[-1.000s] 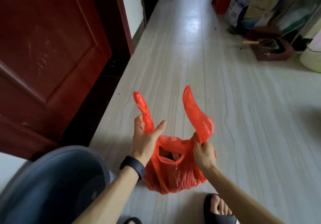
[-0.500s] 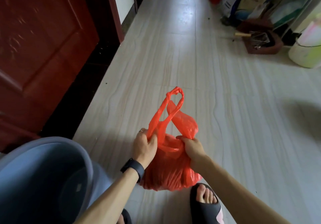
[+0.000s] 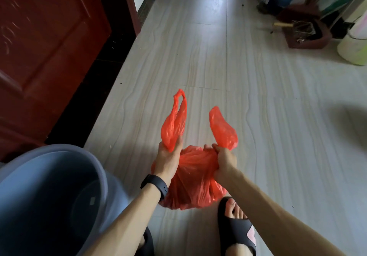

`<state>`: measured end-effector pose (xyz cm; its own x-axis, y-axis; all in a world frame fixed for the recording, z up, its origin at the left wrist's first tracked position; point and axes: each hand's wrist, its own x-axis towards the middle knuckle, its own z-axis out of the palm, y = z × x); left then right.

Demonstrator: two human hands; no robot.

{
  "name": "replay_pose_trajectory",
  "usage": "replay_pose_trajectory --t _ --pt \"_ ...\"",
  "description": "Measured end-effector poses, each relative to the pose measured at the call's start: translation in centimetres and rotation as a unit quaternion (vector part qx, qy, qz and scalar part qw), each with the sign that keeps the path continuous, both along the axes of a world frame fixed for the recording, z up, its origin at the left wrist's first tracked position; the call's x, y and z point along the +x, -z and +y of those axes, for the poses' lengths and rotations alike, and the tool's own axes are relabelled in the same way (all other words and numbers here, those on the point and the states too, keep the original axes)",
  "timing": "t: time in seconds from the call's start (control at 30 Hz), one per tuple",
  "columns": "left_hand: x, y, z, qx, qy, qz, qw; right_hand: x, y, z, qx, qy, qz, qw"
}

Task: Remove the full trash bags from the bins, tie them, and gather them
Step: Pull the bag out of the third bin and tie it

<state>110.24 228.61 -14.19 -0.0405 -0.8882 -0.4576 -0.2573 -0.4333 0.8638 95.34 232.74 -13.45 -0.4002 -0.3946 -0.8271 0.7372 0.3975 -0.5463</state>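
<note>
Floor (image 3: 258, 116) of pale streaked tiles runs down a hallway, with a dark red door (image 3: 45, 47) at left and clutter along the right wall. Beside the grey bin (image 3: 49, 186), the red trash bag (image 3: 194, 182) is low over the tiles, left hand (image 3: 168, 156) and right hand (image 3: 224, 160) each gripping a handle in curled fingers.

A red-brown panelled door (image 3: 49, 47) stands left of the pale tiled floor (image 3: 198, 57). Far right, a maroon dustpan (image 3: 305, 35) sits beside a pale bucket (image 3: 355, 45).

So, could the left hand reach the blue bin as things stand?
Probably yes: the bin stands close beside it, nothing between, but the left hand grips the red bag handle and must let go first.
</note>
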Motion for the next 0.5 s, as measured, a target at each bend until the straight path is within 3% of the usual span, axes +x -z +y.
replay_pose_trajectory --t 0.07,0.13,0.4,0.5 --pt "0.0 0.3 0.2 0.006 0.008 0.041 0.999 0.1 -0.3 -0.4 -0.078 0.086 -0.075 0.99" --pt "-0.1 0.0 0.4 0.018 -0.01 0.046 0.999 0.2 -0.3 -0.5 -0.098 0.112 -0.1 0.984" --pt "-1.5 -1.4 1.1 0.102 -0.095 0.165 0.976 0.5 0.5 0.1 -0.003 -0.086 -0.031 0.996" --pt "-1.4 -1.2 1.1 0.102 -0.055 0.174 0.978 0.8 0.9 0.1 0.008 -0.134 -0.007 0.991"
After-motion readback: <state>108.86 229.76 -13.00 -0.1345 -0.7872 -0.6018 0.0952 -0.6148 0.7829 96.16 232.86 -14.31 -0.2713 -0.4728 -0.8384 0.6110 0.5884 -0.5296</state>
